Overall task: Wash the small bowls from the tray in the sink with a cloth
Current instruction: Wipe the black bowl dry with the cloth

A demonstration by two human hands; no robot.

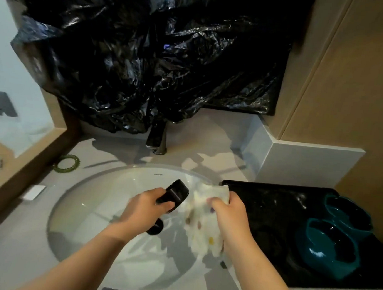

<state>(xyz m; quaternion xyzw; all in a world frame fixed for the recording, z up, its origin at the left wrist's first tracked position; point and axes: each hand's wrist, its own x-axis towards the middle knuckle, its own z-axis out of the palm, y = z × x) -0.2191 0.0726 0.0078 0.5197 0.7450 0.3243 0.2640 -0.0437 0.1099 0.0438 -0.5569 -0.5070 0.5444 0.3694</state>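
Both hands work over the sink [91,196]. The left hand [145,206] has its fingers curled round a small black bowl [176,192], tipped on its side toward the other hand, probably so the cloth can reach it. The right hand [229,209] grips a white dotted cloth [205,227] bunched at the top, its loose end hanging into the basin just beside the bowl. Bowl and cloth are held above the basin, likely so drips fall there and not on the counter [8,256].

Below them a black plug [155,227] sits at the drain. To the right, a black tray [272,209] rests on the counter with its corner against the sink rim, close enough for a short reach. Two teal bowls [328,245] wait at its far end, apparently not yet washed.

Behind the sink stands a dark faucet [156,137]; I see no water running. Crumpled black plastic [146,62] covers the wall above it. A green ring [68,162] lies on the pale grey counter at the left, and beige panels [348,88] close the right side.
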